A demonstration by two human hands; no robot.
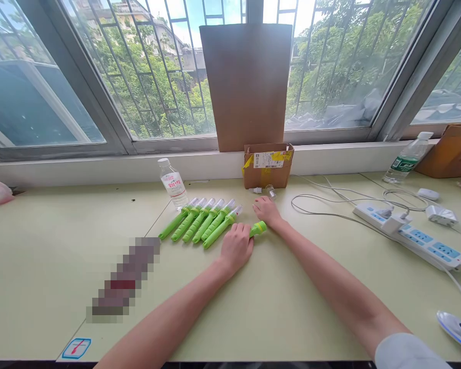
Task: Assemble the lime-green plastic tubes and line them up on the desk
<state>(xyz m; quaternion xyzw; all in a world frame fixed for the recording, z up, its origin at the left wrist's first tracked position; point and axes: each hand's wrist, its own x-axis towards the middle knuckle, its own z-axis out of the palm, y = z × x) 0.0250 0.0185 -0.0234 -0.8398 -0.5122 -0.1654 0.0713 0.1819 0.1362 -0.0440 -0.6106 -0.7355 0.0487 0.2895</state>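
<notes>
My left hand (236,246) is closed around a bright green plastic handle (258,228), whose threaded-looking end pokes out to the right with no clear cover on it. Beyond it, my right hand (268,211) rests low over the table, fingers reaching forward and partly apart. Just past those fingers lie a small clear plastic cover (271,191) and a small white piece (256,190). To the left of my left hand, several green handles with clear covers (200,221) lie side by side in a slanted row.
A small cardboard box (268,177) with yellow tape stands against the sill, before a tall brown board (249,87). One water bottle (172,184) stands behind the row; another bottle (405,160) is at right. A power strip (411,233) and cables occupy the right side.
</notes>
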